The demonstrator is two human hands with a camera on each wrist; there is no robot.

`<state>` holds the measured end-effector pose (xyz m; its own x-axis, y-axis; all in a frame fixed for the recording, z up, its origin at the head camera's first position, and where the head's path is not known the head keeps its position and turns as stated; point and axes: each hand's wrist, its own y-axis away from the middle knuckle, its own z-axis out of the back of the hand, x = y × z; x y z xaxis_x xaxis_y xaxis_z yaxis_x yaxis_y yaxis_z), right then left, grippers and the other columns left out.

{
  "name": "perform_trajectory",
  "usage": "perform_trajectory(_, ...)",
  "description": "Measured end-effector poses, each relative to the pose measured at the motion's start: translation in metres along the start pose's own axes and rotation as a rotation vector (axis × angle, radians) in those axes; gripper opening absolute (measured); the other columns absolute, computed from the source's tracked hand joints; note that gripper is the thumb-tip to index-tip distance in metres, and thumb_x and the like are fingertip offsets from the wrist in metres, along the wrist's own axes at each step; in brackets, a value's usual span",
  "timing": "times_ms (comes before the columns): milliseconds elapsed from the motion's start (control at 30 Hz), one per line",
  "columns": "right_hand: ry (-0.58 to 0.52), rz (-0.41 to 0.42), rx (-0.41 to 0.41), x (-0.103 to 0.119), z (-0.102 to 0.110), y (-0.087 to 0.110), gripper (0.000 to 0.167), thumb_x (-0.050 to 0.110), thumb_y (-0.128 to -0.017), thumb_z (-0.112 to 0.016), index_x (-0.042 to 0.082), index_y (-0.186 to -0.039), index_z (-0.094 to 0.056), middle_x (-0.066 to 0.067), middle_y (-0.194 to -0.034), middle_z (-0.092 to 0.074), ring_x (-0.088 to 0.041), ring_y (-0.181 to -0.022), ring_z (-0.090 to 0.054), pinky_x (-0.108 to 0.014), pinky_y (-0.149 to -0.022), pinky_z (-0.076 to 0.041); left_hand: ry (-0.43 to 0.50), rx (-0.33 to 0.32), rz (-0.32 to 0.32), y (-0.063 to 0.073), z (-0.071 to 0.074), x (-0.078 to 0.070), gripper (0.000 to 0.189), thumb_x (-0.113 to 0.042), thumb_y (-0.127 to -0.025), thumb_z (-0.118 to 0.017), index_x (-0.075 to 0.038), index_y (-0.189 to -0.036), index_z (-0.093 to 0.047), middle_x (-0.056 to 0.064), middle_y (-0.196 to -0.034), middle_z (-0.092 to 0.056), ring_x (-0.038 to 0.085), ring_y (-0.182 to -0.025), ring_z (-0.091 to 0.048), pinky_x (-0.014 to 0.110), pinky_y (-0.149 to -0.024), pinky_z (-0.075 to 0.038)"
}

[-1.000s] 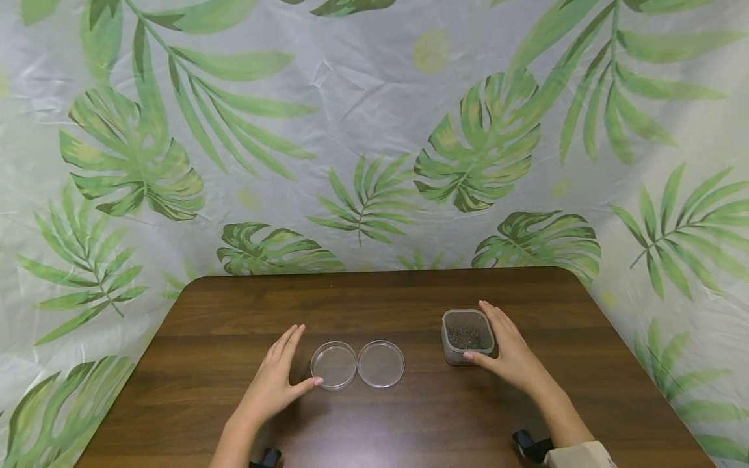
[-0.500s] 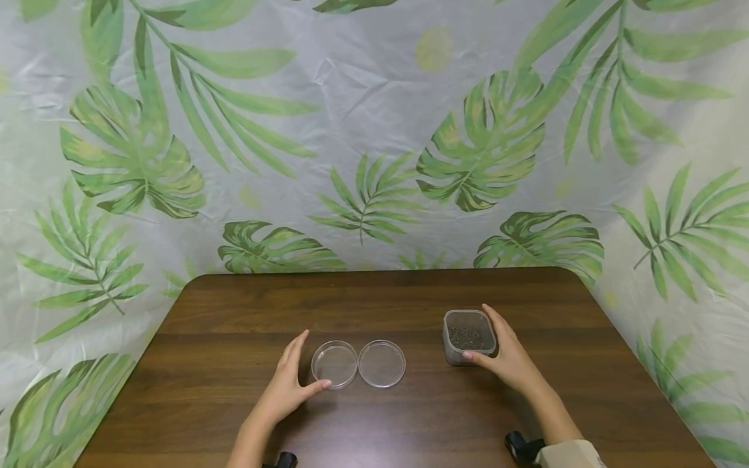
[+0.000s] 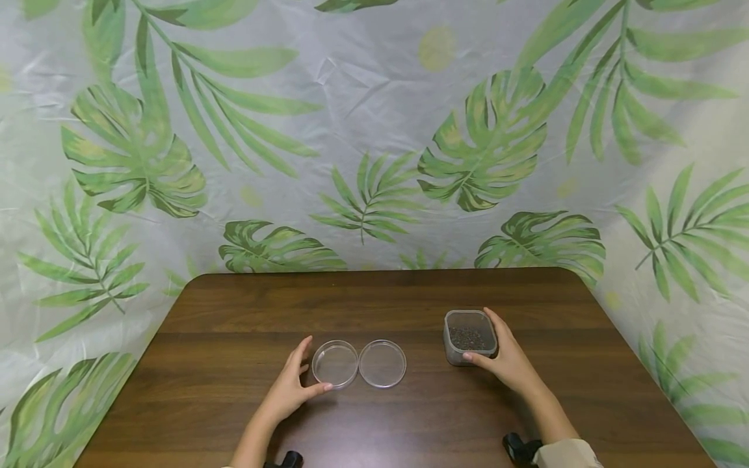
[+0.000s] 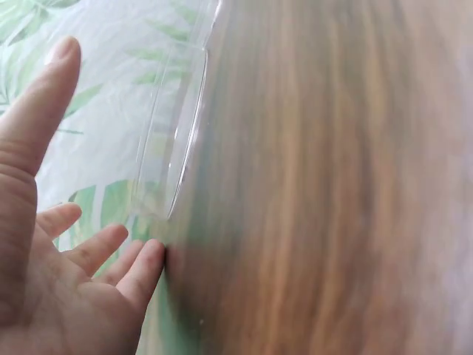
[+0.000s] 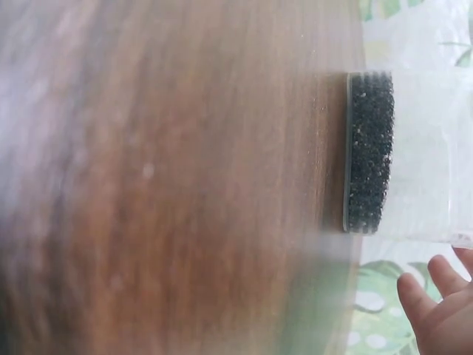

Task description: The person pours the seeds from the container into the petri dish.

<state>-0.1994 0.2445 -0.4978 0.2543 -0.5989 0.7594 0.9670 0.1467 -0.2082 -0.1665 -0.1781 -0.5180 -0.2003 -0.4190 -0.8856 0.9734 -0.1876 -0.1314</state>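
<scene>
- A clear plastic container is stood upright on the dark wooden surface, between its middle and its right edge; dark grains are held in its lower part.
- The container is clasped by the right hand, with the thumb at the side facing the near edge and a finger at the corner facing the far right. As no lid is seen on it, grains could be spilled by a sharp tilt or a hard squeeze on the thin wall.
- No support is given at the wall facing the left edge, so a twist or a slip could be caused if the container were raised by this hold alone.
- A shallow clear dish is set near the middle of the surface, slightly towards the left edge. Beside it the left hand is held with fingers and thumb spread, clasped on nothing; whether the rim is touched by the thumb cannot be told for certain, the wrist view being oblique and blurred.
- A second dish is placed right beside the first, towards the right edge, so both could be shunted by one careless nudge.
- The transparent rims could be misjudged against the glossy wood, and a dish could be knocked or caught at its edge.
</scene>
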Motion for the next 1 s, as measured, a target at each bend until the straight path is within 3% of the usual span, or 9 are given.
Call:
perform_trajectory(333, -0.06, -0.041, -0.003, -0.008, -0.005, 0.0, 0.099, 0.032, -0.07, -0.077, 0.012, -0.144, -0.013, -0.023, -0.14, -0.021, -0.044, -0.123, -0.027, -0.064, -0.091, -0.027, 0.031, -0.012, 0.01, -0.002, -0.008, 0.013, 0.099, -0.025, -0.063, -0.082, -0.003, -0.14, -0.025, 0.02, -0.135, -0.033, 0.033, -0.122, -0.034, 0.036, -0.1, -0.032)
perform_trajectory(700, -0.166, -0.075, 0.015, -0.01, -0.007, -0.001, 0.1, 0.023, -0.072, -0.076, 0.012, -0.144, -0.007, -0.025, -0.141, -0.019, -0.045, -0.123, -0.025, -0.065, -0.092, -0.024, -0.087, -0.031, 0.0, -0.002, -0.009, 0.016, 0.092, -0.032, -0.062, -0.081, -0.004, -0.136, -0.035, 0.016, -0.13, -0.04, 0.035, -0.111, -0.048, 0.047, -0.096, -0.036)
perform_trajectory(1000, -0.261, -0.056, 0.047, -0.015, -0.009, -0.003, 0.099, 0.014, -0.075, -0.073, 0.011, -0.144, -0.003, -0.024, -0.145, -0.008, -0.045, -0.128, -0.016, -0.064, -0.096, -0.019, -0.104, -0.053, -0.022, -0.003, -0.01, 0.016, 0.086, -0.027, -0.063, -0.081, 0.0, -0.132, -0.04, 0.016, -0.128, -0.042, 0.033, -0.108, -0.051, 0.042, -0.095, -0.038)
